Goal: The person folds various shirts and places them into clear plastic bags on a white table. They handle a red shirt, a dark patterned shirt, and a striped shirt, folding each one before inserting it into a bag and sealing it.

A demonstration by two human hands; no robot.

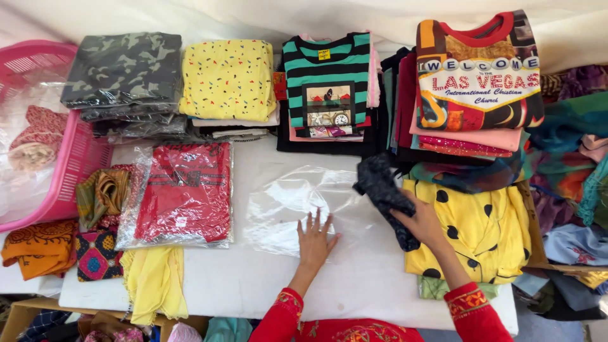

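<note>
Head view: left hand [315,240] presses flat, fingers spread, on the clear plastic bag [297,206] at the white table's [354,285] middle; right hand [423,223] grips a dark folded cloth [386,193] just right of the bag.

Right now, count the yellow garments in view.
3: speckled yellow shirt at the back, polka-dot yellow garment on the right, plain yellow cloth hanging off the front-left edge. Others may be hidden in stacks.

Clear empty bag [297,206] beside bagged red garment [180,193].
</note>
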